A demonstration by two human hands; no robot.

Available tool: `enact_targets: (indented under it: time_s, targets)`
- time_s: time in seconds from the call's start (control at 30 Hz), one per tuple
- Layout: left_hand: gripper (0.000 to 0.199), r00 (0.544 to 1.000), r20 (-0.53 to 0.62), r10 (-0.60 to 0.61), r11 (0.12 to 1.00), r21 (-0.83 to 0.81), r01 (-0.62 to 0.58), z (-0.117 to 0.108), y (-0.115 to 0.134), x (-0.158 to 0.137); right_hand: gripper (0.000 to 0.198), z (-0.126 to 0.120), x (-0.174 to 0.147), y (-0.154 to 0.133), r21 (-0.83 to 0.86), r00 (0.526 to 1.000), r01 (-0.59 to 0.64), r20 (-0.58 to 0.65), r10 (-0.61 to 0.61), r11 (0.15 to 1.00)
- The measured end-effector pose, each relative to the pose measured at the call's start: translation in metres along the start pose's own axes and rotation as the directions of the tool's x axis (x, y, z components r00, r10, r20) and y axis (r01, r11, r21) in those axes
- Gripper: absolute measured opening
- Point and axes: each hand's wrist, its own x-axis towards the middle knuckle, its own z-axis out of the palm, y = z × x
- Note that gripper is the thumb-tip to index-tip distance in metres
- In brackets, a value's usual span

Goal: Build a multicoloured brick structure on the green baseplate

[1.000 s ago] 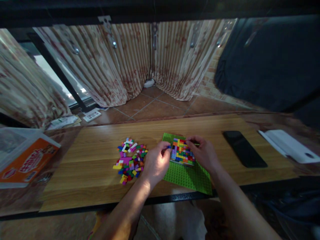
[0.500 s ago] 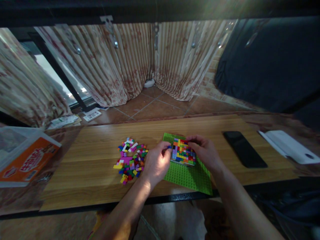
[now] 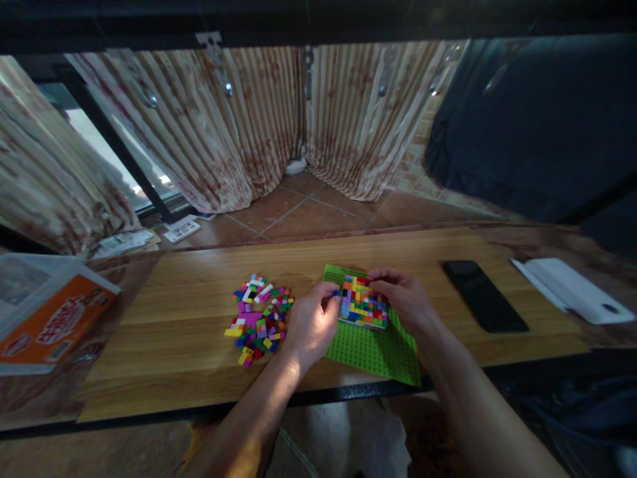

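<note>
A block of many-coloured toy bricks (image 3: 364, 304) stands on the green studded baseplate (image 3: 371, 355). My left hand (image 3: 313, 322) is at the block's left side, thumb and forefinger closed on a small blue brick (image 3: 337, 293). That brick is beside the block's upper left edge; whether it touches is unclear. At the upper right corner of the block, my right hand (image 3: 403, 297) has its fingers bent around the edge, gripping it. The tips of some right fingers are hidden behind the block. To the left of my left hand lies a loose pile of bricks (image 3: 261, 325).
A black phone (image 3: 482, 295) lies on the wooden board (image 3: 164, 345) to the right, with a white flat object (image 3: 572, 292) beyond it. At the far left stands a clear plastic box (image 3: 54, 318) with an orange label. The board's dark front edge runs below my forearms.
Both hands keep nearly the same places at the block. The whole view has shifted very slightly; nothing has visibly been taken or let go.
</note>
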Motion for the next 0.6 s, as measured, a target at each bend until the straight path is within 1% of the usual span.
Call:
enact_targets:
  time_s: [0.17, 0.27, 0.37, 0.43, 0.5, 0.6]
  targets:
    - [0.02, 1.0, -0.009, 0.001, 1.0, 0.014, -0.001, 0.0, 0.001, 0.0, 0.02, 0.002, 0.0, 0.0, -0.012, 1.0, 0.011, -0.014, -0.011, 1.0]
    - [0.022, 1.0, -0.026, 0.013, 0.999, 0.031, -0.012, -0.001, 0.001, -0.001, 0.02, 0.003, 0.001, 0.004, 0.009, 1.0, 0.03, -0.008, -0.03, 1.0]
    - [0.024, 0.998, -0.049, 0.032, 0.999, 0.025, -0.03, -0.002, 0.001, -0.001, 0.026, 0.0, 0.002, 0.008, 0.01, 0.999, 0.044, 0.019, -0.044, 0.999]
    - [0.026, 0.998, -0.061, 0.032, 0.999, -0.009, -0.033, -0.002, -0.001, 0.0, 0.031, -0.006, 0.003, 0.009, 0.014, 0.997, 0.078, 0.008, -0.078, 0.997]
    - [0.028, 0.998, -0.063, 0.012, 0.999, -0.049, -0.016, -0.002, -0.002, 0.0, 0.032, -0.015, 0.003, 0.008, 0.027, 0.986, 0.156, -0.062, -0.154, 0.987]
    - [0.031, 0.998, -0.056, -0.03, 0.993, -0.113, 0.023, -0.001, -0.002, 0.001, 0.027, -0.027, 0.001, 0.004, 0.024, 0.939, 0.287, -0.208, -0.276, 0.958]
